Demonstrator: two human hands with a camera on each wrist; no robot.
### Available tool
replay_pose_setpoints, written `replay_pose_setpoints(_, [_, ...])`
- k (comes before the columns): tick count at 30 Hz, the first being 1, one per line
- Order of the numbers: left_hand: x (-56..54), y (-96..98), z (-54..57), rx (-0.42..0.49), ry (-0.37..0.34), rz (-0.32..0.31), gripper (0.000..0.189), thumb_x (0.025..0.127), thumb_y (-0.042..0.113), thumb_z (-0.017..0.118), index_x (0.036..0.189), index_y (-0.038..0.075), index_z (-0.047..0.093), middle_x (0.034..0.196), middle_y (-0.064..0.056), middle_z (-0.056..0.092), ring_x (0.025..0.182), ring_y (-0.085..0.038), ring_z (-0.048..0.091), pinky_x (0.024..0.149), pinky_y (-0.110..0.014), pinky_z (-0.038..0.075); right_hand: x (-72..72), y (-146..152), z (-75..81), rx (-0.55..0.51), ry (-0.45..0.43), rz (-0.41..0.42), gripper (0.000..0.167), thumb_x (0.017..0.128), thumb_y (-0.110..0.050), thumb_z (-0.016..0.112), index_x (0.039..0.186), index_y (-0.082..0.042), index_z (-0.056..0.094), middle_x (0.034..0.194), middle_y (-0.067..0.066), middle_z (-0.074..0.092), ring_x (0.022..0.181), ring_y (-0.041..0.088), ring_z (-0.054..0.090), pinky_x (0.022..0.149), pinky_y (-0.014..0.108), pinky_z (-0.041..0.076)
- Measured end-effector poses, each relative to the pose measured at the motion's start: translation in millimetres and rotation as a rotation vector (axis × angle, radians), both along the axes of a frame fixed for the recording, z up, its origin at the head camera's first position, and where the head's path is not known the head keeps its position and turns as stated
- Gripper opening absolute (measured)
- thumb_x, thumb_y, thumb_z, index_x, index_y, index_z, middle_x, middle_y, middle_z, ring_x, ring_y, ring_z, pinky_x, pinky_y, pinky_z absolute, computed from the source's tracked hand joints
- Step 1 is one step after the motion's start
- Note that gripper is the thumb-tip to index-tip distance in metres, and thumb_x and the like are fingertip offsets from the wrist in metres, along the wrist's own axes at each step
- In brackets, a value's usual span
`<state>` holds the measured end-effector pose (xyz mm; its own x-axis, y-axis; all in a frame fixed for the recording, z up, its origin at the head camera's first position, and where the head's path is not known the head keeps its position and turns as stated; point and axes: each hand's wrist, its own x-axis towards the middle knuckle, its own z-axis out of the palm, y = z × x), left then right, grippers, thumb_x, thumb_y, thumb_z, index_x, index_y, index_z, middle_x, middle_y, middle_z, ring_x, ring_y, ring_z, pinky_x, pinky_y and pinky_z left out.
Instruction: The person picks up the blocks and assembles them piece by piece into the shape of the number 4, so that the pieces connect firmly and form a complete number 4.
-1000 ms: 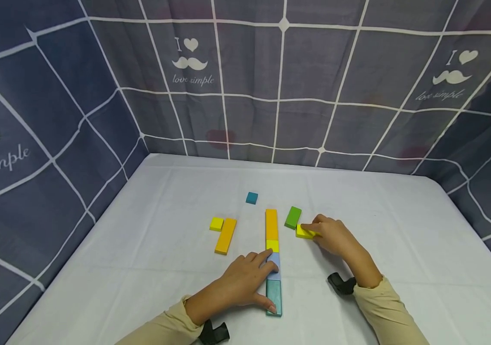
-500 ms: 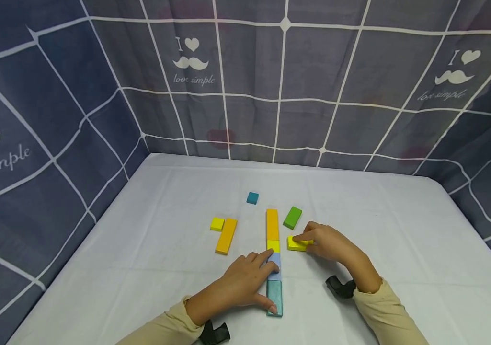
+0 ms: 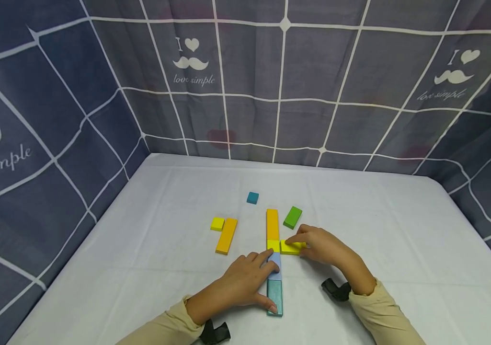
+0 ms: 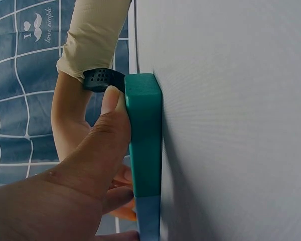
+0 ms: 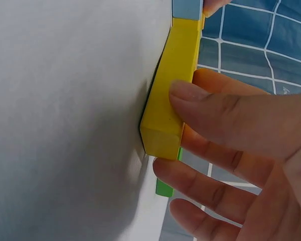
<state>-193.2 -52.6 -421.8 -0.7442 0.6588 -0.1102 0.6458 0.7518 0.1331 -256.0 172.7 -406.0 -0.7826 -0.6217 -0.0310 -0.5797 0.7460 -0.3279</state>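
A straight row of blocks lies in the middle of the table: an orange block (image 3: 272,224), a small yellow block (image 3: 273,246), a light blue block (image 3: 275,258) and a teal block (image 3: 274,292). My left hand (image 3: 243,280) rests on this row with fingers spread; the thumb is on the teal block (image 4: 145,145) in the left wrist view. My right hand (image 3: 327,245) pinches a longer yellow block (image 3: 290,248) between thumb and fingers. That block lies crosswise, its left end right at the small yellow block's side.
Beyond the right hand lies a green block (image 3: 292,217). Farther back is a small blue block (image 3: 252,198). Left of the row sit another orange block (image 3: 226,236) and a yellow cube (image 3: 217,224). A dark checked curtain (image 3: 249,120) surrounds the white table (image 3: 176,191).
My right hand has slid the longer yellow block left and nearer to me, from beside the green block to the row's side. The left hand has stayed in place.
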Motion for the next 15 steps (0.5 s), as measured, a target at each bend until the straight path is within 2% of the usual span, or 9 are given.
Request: replay_pose_setpoints(15, [-0.8,0.1,-1.0,-0.003,-0.007,0.006,0.076,0.061,0.075,0.058,0.12,0.028,0.048,0.143,-0.006,0.036,0.116,-0.019,0.045,0.088,-0.034,0.042,0.1,-4.4,-2.6,0.022,0.017,-0.019,0.036,0.073,-0.005,0.073,0.106,-0.017,0.067,0.091,-0.001,0.058,0.073,0.01,0.048,0.066,0.024,0.043])
